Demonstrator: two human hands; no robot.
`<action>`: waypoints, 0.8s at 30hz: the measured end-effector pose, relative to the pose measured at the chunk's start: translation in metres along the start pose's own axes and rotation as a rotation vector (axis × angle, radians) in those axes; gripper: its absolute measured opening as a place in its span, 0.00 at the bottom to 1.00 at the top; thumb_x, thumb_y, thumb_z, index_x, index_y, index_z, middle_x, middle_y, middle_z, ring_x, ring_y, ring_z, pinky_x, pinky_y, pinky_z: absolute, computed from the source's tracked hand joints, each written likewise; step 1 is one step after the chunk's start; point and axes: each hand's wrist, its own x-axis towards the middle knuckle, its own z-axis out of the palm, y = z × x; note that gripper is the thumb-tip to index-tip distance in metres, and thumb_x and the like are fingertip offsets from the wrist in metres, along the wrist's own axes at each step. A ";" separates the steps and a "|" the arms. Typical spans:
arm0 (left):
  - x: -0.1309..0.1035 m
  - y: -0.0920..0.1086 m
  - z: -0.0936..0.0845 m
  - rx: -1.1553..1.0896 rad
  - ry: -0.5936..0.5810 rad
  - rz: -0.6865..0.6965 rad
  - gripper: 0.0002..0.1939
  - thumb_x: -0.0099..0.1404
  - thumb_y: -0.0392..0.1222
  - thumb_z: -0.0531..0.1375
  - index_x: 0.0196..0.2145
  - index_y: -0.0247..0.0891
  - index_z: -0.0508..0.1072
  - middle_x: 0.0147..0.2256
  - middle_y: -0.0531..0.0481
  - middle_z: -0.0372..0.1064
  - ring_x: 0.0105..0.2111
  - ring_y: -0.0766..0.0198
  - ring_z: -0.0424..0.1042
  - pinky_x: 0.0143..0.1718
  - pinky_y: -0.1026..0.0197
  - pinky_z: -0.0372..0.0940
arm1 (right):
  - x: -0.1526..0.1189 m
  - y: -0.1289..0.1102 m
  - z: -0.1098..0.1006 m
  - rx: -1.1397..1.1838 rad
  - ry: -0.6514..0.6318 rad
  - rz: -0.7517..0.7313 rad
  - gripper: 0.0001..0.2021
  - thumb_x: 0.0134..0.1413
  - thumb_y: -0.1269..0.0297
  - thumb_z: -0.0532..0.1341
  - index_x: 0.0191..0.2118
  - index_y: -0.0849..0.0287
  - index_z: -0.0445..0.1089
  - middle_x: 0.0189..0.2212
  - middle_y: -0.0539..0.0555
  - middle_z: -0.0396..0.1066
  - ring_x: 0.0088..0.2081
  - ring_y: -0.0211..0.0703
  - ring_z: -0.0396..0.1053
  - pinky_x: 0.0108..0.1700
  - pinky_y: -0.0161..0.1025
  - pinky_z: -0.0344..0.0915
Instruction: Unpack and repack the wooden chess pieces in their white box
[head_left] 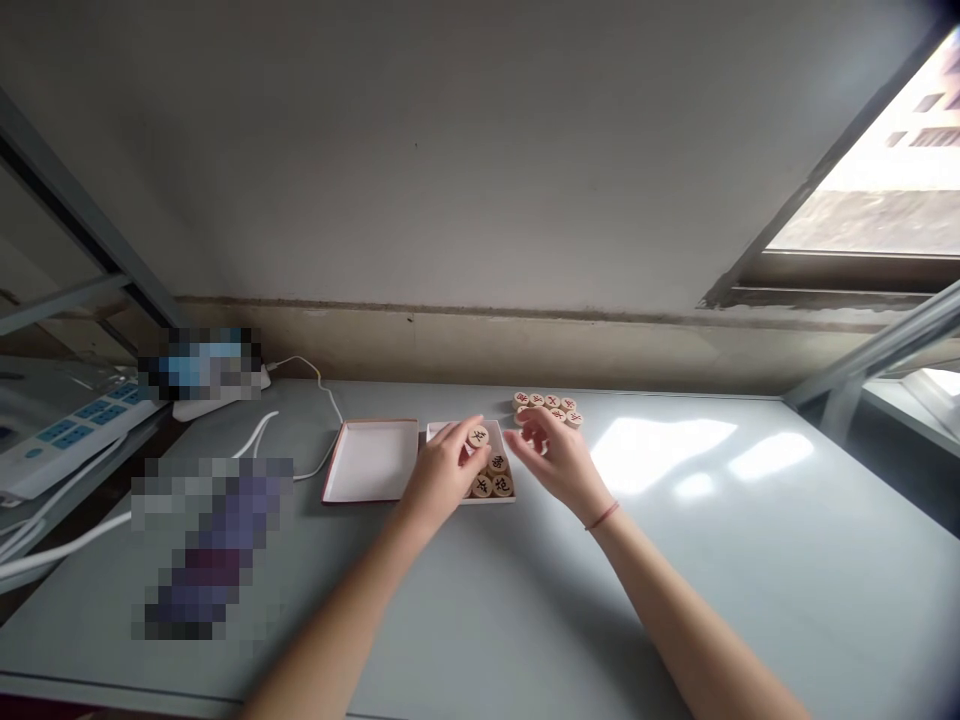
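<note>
Partly filled: wooden chess discs going into the small box.
Left hand [442, 470] pinches one disc [478, 437] over the white box [435, 432], where a few discs [495, 478] lie; right hand [555, 450], fingers loosely apart, hovers beside the loose row [547, 404] left on the table [480, 610].

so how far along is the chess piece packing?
Early to midway. Done: a few round wooden pieces already lie in the small white box. In hand: the left hand holds one piece over that box; the right hand is at the loose pieces. Left: a cluster of pieces on the table; the lid lies open beside the box.
</note>
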 end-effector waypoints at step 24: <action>0.006 -0.032 -0.019 0.710 -0.052 -0.102 0.16 0.66 0.39 0.53 0.49 0.40 0.73 0.46 0.44 0.68 0.45 0.54 0.66 0.46 0.55 0.64 | 0.001 0.033 0.015 -0.369 0.004 0.103 0.09 0.49 0.68 0.55 0.38 0.56 0.66 0.34 0.55 0.71 0.32 0.43 0.66 0.31 0.36 0.59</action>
